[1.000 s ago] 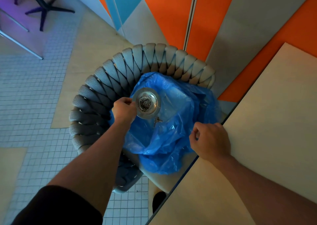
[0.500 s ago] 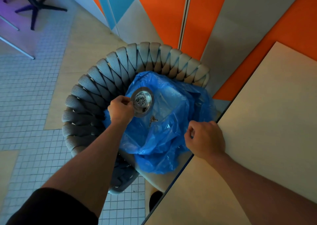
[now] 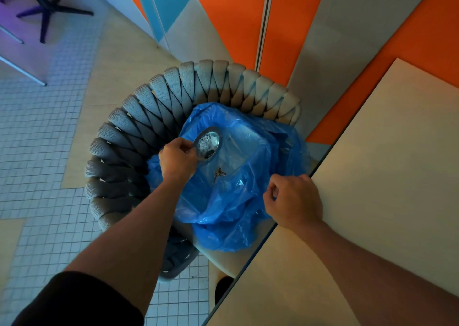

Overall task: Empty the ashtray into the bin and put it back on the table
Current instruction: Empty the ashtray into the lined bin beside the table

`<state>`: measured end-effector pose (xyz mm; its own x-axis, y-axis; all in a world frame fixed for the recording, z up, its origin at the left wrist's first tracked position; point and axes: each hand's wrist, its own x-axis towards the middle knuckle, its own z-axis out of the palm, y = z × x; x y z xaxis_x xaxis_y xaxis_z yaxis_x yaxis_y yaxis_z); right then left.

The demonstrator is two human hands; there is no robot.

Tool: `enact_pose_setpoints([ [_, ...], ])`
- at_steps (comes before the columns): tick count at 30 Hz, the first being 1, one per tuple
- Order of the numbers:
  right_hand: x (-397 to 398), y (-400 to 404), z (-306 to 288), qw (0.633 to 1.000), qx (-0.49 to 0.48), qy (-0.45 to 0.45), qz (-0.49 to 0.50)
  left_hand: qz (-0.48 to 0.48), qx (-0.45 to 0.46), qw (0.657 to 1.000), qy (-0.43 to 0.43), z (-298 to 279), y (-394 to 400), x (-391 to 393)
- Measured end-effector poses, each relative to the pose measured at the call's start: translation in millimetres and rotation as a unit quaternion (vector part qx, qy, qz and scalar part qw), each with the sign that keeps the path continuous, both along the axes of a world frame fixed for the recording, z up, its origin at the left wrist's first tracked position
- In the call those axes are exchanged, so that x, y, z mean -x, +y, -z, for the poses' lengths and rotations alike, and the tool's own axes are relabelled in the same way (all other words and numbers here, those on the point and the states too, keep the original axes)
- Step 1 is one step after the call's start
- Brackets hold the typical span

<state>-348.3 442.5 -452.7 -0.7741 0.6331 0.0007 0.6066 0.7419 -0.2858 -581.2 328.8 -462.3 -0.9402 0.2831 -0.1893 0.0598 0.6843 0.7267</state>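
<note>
In the head view, the left hand (image 3: 177, 160) pinches the rim of the ashtray (image 3: 207, 144), which juts up and to the right of the grip, tilted over the blue bin bag (image 3: 248, 176), ash inside. The right hand (image 3: 294, 201), nearer the table (image 3: 385, 176), is curled closed at the bag's edge; whether it grips plastic I cannot tell.

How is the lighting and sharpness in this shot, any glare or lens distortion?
Head view: dim, cool-tinted light; purple cast on the far floor. Bright glare inside the ashtray and highlights on the blue bag. Wide-angle bending stretches both forearms and the table edge. Focus fairly sharp; no obvious motion blur.
</note>
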Motion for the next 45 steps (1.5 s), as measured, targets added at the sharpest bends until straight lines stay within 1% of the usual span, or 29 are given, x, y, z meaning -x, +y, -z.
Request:
enact_pose_setpoints([
  [7, 0.4, 0.8, 0.3, 1.0, 0.0, -0.001, 0.004, 0.018, 0.009, 1.0, 0.006, 0.9, 2.9, -3.7],
  [13, -0.1, 1.0, 1.3, 1.0, 0.0, 0.004, 0.002, 0.05, 0.021, 0.997, 0.046, 2.8, 2.4, -6.4],
  [34, 1.0, 0.2, -2.6, 1.0, 0.008, 0.006, -0.001, 0.055, 0.04, 0.996, 0.061, 8.1, 3.4, -10.1],
  [45, 1.1, 0.4, -2.0, 1.0, 0.005, 0.01, 0.001, 0.108, 0.066, 0.986, 0.108, 10.6, 0.5, -13.3],
])
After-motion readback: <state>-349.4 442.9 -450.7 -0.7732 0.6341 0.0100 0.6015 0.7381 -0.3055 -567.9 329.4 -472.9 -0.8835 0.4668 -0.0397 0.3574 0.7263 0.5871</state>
